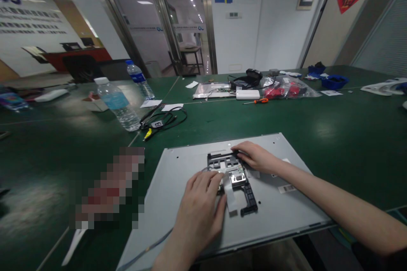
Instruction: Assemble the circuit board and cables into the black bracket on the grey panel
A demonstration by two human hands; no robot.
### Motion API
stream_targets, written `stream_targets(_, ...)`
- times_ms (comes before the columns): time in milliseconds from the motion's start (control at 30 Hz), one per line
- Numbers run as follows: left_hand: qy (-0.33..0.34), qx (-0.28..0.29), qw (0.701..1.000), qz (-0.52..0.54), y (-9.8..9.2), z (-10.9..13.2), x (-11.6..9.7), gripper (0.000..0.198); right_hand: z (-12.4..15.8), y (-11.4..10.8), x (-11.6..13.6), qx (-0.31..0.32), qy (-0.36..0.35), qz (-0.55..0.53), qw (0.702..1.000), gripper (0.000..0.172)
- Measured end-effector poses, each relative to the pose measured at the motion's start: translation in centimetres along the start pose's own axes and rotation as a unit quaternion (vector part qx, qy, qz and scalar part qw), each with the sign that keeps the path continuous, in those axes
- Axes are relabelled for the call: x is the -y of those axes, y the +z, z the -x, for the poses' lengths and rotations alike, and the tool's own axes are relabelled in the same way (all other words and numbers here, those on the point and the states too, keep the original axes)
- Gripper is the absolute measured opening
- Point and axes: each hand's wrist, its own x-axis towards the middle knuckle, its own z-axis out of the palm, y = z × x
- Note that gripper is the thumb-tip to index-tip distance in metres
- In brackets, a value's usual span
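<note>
A large flat pale-grey panel lies at the table's near edge. On it rests a black plastic frame with a small metal-and-circuit assembly in its middle. The thumb and fingers of my right hand are closed on the frame's far right corner. My left hand reaches over the frame's left side, fingers bent and thumb apart below them. Its fingertips meet the left edge of a grey tape-like strip; what they grip is hidden. A thin grey cable runs under my left wrist.
Left of the panel lies a blurred-out object. Beyond are two water bottles and black cables. Farther back are an orange-handled screwdriver, a white cylinder, plastic bags with red items and a blue container.
</note>
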Motion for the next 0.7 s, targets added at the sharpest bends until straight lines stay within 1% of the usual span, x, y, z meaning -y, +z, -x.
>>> stream_targets(100, 0.03, 0.018, 0.999, 0.014, 0.1, 0.0, 0.0, 0.038, 0.0, -0.2, 0.2, 0.006, 0.001, 0.005, 1.0, 0.03)
stream_targets(200, 0.027, 0.028, 0.999, 0.006, 0.4, 0.0, 0.3, 0.041, 0.0, -0.3, 0.3, 0.008, 0.0, 0.01, 1.0, 0.029)
stream_targets(367, 0.029, 0.044, 0.999, -0.016, 0.7, 0.2, 0.5, 0.052, 0.1, -0.4, 0.4, 0.013, -0.003, 0.023, 1.0, 0.027)
stream_targets(567, 0.022, 0.031, 0.999, -0.039, 1.0, 0.3, 0.5, 0.051, 0.2, -0.5, 0.7, 0.013, 0.001, 0.025, 1.0, 0.028)
stream_targets(700, 0.016, 0.034, 0.998, -0.054, 1.1, 0.4, 0.6, 0.053, 0.2, -0.6, 0.9, 0.017, 0.002, 0.028, 0.999, 0.029)
